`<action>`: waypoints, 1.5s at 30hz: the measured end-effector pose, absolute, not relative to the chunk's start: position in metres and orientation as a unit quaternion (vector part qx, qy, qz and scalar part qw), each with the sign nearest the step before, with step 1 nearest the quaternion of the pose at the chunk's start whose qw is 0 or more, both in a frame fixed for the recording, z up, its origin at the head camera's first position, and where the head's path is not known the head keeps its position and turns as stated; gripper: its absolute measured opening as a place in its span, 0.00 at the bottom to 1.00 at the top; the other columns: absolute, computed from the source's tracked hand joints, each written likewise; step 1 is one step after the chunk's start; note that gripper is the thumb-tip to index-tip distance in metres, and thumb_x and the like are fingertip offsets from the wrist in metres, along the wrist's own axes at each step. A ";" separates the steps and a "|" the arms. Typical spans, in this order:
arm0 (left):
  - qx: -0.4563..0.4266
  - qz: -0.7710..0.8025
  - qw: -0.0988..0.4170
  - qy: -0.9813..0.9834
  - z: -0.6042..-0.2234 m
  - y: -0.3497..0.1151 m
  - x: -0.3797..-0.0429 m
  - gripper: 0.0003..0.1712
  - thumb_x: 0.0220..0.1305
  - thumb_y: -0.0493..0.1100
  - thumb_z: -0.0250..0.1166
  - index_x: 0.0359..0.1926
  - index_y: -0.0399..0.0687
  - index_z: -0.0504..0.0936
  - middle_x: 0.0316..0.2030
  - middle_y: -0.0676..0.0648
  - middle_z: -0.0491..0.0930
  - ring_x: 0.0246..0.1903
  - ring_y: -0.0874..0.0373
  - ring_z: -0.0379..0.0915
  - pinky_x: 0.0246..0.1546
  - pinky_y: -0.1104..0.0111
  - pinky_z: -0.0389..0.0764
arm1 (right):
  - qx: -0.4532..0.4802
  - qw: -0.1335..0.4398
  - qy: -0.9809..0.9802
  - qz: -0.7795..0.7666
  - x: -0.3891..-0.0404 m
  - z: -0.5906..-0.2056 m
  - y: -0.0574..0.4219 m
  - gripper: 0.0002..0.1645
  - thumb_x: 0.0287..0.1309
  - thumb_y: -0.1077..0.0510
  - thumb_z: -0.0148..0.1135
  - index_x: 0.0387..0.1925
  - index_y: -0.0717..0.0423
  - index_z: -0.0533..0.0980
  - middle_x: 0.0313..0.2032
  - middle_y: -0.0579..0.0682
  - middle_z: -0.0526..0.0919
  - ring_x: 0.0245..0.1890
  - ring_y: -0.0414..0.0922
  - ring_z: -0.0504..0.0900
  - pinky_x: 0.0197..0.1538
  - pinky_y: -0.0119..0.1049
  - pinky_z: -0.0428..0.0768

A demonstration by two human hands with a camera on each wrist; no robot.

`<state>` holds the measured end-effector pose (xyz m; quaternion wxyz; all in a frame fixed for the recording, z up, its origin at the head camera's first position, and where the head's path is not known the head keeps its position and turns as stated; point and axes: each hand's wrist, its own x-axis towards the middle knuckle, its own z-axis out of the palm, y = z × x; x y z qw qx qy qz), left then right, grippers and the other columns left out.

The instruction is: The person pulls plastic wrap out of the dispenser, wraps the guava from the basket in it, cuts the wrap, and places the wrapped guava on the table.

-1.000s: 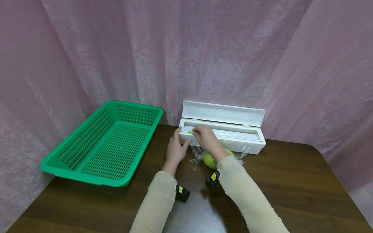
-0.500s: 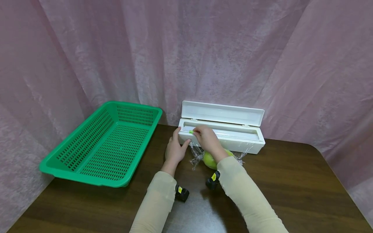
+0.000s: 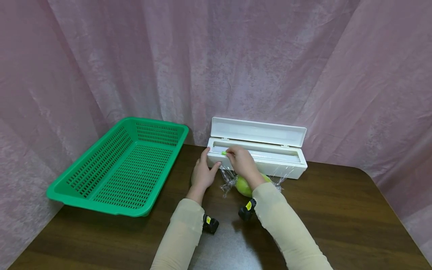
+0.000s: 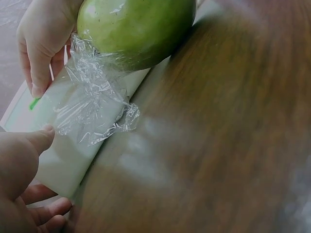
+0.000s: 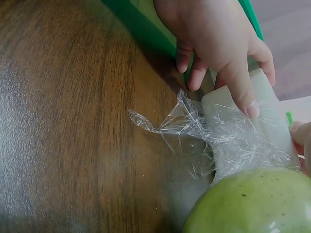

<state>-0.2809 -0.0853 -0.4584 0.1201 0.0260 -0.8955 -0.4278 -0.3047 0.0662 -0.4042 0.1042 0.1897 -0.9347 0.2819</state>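
A white cling film dispenser box [image 3: 289,171] stands with its lid raised. My left hand [image 3: 203,175] grips its left end, thumb on the front face and fingers round the end. At the front groove, the fingertips of my right hand [image 3: 242,160] pinch a small green slide cutter [image 3: 224,153]. Clear cling film [image 4: 95,99] hangs crumpled from the box's front. A large green fruit [image 4: 138,31] with small dark specks lies against the box, wrapped in that film. In the head view my right wrist hides part of the fruit.
To the left, a green slotted plastic basket [image 3: 98,206] sits on the dark wooden table [image 3: 344,213]. A pink curtain [image 3: 202,67] hangs right behind the box and the basket. Black cameras are strapped to both wrists.
My right hand has shifted slightly to the right along the groove, with the green slide cutter between its fingertips. The left hand keeps its grip on the box's end.
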 end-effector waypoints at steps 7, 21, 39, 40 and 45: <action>0.008 -0.444 0.114 -0.889 -0.457 -0.090 -0.280 0.41 0.61 0.57 0.62 0.71 0.65 0.53 0.61 0.34 0.65 0.59 0.36 0.65 0.55 0.45 0.69 | 0.184 0.100 -0.932 0.294 -0.304 -0.404 0.067 0.13 0.64 0.58 0.56 0.46 0.60 0.80 0.44 0.55 0.84 0.44 0.50 0.83 0.50 0.43 0.79; -0.109 -0.389 0.208 -0.891 -0.445 -0.092 -0.274 0.18 0.64 0.44 0.61 0.55 0.52 0.80 0.65 0.44 0.65 0.66 0.46 0.57 0.60 0.44 0.57 | 0.190 0.065 -0.920 0.337 -0.303 -0.402 0.069 0.17 0.65 0.56 0.55 0.53 0.57 0.77 0.53 0.57 0.80 0.50 0.53 0.81 0.53 0.45 0.78; -0.083 -0.370 0.174 -0.909 -0.445 -0.091 -0.274 0.20 0.64 0.45 0.60 0.57 0.56 0.79 0.67 0.48 0.64 0.64 0.45 0.63 0.56 0.48 0.66 | 0.172 0.065 -0.925 0.334 -0.304 -0.402 0.067 0.13 0.65 0.60 0.54 0.48 0.60 0.79 0.47 0.56 0.83 0.46 0.51 0.81 0.52 0.43 0.79; -0.082 -0.370 0.173 -0.909 -0.445 -0.091 -0.274 0.20 0.64 0.45 0.60 0.57 0.57 0.79 0.67 0.48 0.64 0.64 0.45 0.63 0.56 0.48 0.66 | 0.170 0.064 -0.924 0.335 -0.304 -0.402 0.067 0.13 0.65 0.60 0.54 0.48 0.60 0.79 0.47 0.56 0.82 0.46 0.51 0.81 0.52 0.43 0.79; -0.083 -0.370 0.174 -0.909 -0.447 -0.092 -0.275 0.20 0.64 0.45 0.61 0.57 0.57 0.79 0.67 0.48 0.64 0.64 0.46 0.64 0.55 0.48 0.66 | 0.166 0.065 -0.924 0.337 -0.304 -0.403 0.067 0.13 0.64 0.61 0.54 0.48 0.60 0.78 0.46 0.56 0.82 0.45 0.51 0.81 0.52 0.43 0.79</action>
